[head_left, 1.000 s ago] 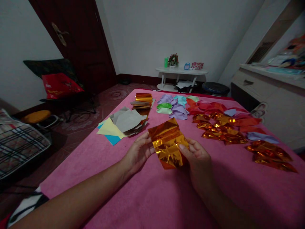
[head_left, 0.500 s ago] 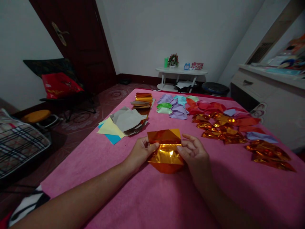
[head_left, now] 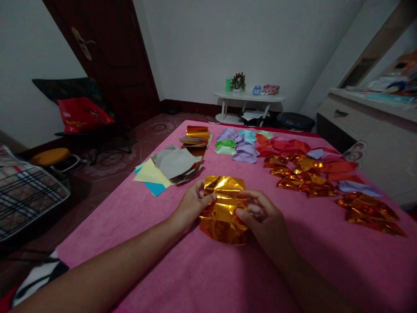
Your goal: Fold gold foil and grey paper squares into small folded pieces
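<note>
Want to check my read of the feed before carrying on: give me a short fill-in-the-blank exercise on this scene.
1. The left hand and right hand hold a creased sheet of shiny gold foil paper; the soft cloth below is coloured ____.
2. The flat pale yellow paper partly covers a flat paper sheet coloured ____.
3. On the white oval table, the upright green cylinder stands to the picture's ____ of the red-dotted leafy plant.

Missing words: pink; blue; left.
</note>
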The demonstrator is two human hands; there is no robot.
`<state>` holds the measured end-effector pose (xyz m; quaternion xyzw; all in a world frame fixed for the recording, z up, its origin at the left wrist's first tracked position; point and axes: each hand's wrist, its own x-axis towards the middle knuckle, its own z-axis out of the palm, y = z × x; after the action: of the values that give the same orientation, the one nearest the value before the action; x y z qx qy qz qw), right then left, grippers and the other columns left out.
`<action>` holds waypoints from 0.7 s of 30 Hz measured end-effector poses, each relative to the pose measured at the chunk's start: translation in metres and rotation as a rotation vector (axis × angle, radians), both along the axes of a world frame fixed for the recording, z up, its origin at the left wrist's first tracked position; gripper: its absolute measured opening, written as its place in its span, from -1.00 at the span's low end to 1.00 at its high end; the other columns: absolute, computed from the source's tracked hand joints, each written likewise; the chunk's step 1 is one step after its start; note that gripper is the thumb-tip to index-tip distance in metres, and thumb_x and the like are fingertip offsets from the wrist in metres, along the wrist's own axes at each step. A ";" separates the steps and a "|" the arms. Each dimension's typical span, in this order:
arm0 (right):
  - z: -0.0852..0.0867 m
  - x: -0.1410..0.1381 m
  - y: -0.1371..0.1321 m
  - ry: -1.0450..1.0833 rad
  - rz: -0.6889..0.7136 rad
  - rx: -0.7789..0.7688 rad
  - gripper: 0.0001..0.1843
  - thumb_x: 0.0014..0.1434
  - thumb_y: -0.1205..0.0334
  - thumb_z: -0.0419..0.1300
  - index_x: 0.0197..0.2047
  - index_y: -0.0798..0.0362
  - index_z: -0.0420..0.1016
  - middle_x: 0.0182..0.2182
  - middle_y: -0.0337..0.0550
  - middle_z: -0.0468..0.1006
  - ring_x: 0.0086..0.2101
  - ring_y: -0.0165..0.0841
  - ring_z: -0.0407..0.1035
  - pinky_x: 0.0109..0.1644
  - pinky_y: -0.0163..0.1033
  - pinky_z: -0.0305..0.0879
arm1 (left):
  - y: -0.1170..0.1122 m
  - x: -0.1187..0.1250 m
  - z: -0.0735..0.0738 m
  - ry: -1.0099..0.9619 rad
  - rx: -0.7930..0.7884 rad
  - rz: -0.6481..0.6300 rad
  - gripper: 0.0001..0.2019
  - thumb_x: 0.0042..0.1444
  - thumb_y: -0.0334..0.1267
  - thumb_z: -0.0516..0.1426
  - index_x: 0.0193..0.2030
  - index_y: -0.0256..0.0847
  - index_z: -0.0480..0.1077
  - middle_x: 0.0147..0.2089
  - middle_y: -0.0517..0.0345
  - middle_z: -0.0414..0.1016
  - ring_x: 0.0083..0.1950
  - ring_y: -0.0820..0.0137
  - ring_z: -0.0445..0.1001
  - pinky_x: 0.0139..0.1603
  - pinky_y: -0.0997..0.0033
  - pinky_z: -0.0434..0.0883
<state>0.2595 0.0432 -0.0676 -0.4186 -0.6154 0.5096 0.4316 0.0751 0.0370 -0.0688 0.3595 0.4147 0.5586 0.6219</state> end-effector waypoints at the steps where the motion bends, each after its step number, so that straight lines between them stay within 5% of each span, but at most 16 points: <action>1: -0.001 0.000 0.000 -0.065 0.034 0.021 -0.74 0.05 0.23 0.24 -0.14 0.01 0.46 -0.30 -0.18 0.53 -0.45 -0.42 0.42 -0.42 -0.35 0.34 | 0.000 0.000 0.000 0.004 -0.003 0.014 -0.54 -0.09 -0.30 0.30 -0.05 -0.24 0.26 -0.27 0.09 0.53 -0.40 0.41 0.52 -0.31 0.41 0.45; 4: -0.003 0.001 0.001 -0.103 0.060 0.007 -0.83 0.00 0.26 0.28 -0.26 0.03 0.56 -0.25 -0.13 0.57 -0.33 -0.33 0.48 -0.33 -0.31 0.39 | -0.002 0.001 0.000 0.041 -0.023 0.050 -0.50 -0.08 -0.27 0.31 -0.02 -0.21 0.20 -0.32 0.14 0.52 -0.45 0.43 0.50 -0.37 0.43 0.43; 9: -0.008 0.001 0.005 0.128 -0.033 -0.254 -0.69 -0.08 0.17 0.35 -0.21 0.05 0.56 -0.27 -0.08 0.64 -0.29 -0.23 0.53 -0.22 -0.19 0.46 | -0.003 -0.003 0.004 0.088 0.066 0.063 -0.44 -0.02 -0.21 0.28 0.12 -0.12 0.18 -0.37 0.23 0.47 -0.42 0.49 0.46 -0.39 0.53 0.37; 15: -0.004 0.003 0.007 0.172 -0.082 -0.299 -0.61 -0.14 0.10 0.39 -0.22 0.10 0.57 -0.34 -0.04 0.65 -0.34 -0.19 0.55 -0.26 -0.14 0.49 | -0.001 -0.012 -0.001 0.228 0.152 -0.118 -0.76 -0.14 -0.29 0.34 -0.28 -0.31 0.54 -0.20 0.03 0.50 -0.21 0.39 0.48 -0.22 0.46 0.41; 21: -0.005 0.002 0.005 0.263 0.023 -0.292 -0.53 -0.16 0.26 0.40 -0.11 0.04 0.52 -0.16 -0.07 0.62 -0.19 -0.19 0.53 -0.11 -0.13 0.47 | 0.000 -0.010 -0.004 0.171 0.081 -0.099 -0.59 -0.25 -0.32 0.38 -0.16 -0.31 0.53 -0.20 -0.02 0.58 -0.27 0.33 0.53 -0.24 0.36 0.47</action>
<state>0.2612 0.0484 -0.0729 -0.3994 -0.4782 0.6486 0.4372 0.0653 0.0365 -0.0726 0.4507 0.4253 0.5106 0.5960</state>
